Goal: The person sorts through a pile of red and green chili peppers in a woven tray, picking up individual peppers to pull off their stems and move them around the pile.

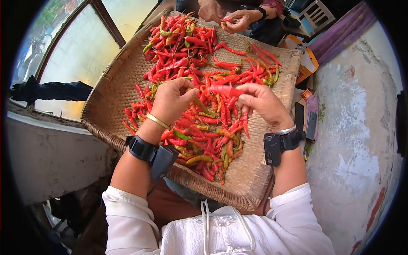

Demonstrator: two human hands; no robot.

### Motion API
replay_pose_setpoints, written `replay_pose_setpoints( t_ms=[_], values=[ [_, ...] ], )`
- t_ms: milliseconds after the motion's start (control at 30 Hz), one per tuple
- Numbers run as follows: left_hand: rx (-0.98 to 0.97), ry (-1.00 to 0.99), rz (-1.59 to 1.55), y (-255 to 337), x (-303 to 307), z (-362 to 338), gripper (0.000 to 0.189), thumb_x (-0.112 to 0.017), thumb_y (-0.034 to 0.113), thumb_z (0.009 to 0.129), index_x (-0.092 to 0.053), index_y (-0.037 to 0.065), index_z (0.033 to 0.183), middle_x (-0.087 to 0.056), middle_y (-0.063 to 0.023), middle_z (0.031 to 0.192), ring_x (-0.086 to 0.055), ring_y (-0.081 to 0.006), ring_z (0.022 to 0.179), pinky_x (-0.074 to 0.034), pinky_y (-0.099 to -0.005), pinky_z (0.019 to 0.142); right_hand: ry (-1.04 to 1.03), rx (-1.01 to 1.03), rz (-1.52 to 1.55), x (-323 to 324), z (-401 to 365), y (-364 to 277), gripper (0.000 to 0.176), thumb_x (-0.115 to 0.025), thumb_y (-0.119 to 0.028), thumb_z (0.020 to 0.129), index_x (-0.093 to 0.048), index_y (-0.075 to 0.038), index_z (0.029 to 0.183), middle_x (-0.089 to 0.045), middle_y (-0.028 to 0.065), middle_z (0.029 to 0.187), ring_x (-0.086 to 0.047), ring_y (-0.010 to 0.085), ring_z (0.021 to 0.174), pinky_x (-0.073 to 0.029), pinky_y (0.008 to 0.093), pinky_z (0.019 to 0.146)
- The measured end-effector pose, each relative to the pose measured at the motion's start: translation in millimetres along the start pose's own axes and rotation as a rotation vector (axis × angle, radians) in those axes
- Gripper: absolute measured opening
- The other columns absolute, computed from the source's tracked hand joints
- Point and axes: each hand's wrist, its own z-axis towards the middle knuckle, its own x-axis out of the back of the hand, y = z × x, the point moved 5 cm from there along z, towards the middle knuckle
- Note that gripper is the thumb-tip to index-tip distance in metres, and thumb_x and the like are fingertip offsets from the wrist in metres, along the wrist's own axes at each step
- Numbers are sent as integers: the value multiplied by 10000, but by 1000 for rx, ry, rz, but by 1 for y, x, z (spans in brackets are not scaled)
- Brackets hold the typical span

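A red pepper (pixel 225 90) is stretched between my two hands above the wicker tray (pixel 250 168). My right hand (pixel 264 103) pinches its right end between thumb and fingers. My left hand (pixel 173 101) is closed near its other end, thumb against the fingers; what lies between them is too small to make out. Below and between my hands lies a loose pile of red, orange and green peppers (pixel 206 140). A taller heap of red peppers (pixel 182 46) fills the back left of the tray.
Another person's hands (pixel 231 19) hold a small red pepper beyond the tray's far edge. A window (pixel 78 42) and a dark bundle (pixel 59 91) are at the left. A wall (pixel 352 127), a phone (pixel 312 125) and an orange box (pixel 306 59) are on the right.
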Motion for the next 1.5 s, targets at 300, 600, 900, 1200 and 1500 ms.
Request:
replay_pose_setpoints(
  t_ms=[300, 600, 900, 1200, 1500],
  values=[
    [80, -131, -79, -5, -10, 1, 115, -608, 131, 824, -575, 21, 831, -530, 35, 650, -486, -29, 536, -412, -181, 482, 353, 112, -136, 7, 13, 16, 344, -600, -160, 809, -544, 31, 1089, -576, 53, 871, -544, 114, 793, -454, 242, 717],
    [247, -262, -374, 1, -24, -3, 153, -582, 197, 859, -564, 46, 839, -554, 34, 673, -526, -19, 551, -440, -165, 485, -71, 35, -619, -46, 11, 20, 245, -580, -247, 782, -608, -24, 882, -596, 170, 718, -607, 275, 727, -440, 378, 638],
    [-134, -427, 384, -3, -35, -16, 198, -625, 193, 762, -611, 19, 856, -609, -141, 748, -600, -276, 688, -473, -361, 616, 418, 60, 169, 12, 20, 26, 334, -558, -215, 838, -544, -5, 1097, -592, 88, 803, -566, 100, 678, -451, 216, 559],
    [-201, -1072, 894, -7, -84, -66, 296, -642, 377, 676, -660, 96, 767, -627, -110, 742, -613, -282, 715, -483, -383, 624, -178, -1, -927, -32, 15, 44, 236, -632, -231, 748, -635, -47, 896, -632, 111, 774, -612, 215, 758, -461, 321, 668],
    [-317, -1006, 1045, -9, -104, -90, 330, -671, 343, 665, -666, 54, 824, -638, -94, 767, -621, -273, 783, -492, -368, 676, -302, -94, -1378, -49, 10, 67, 215, -657, -249, 665, -634, -65, 775, -622, 129, 755, -605, 302, 761, -463, 402, 642]
  ],
)
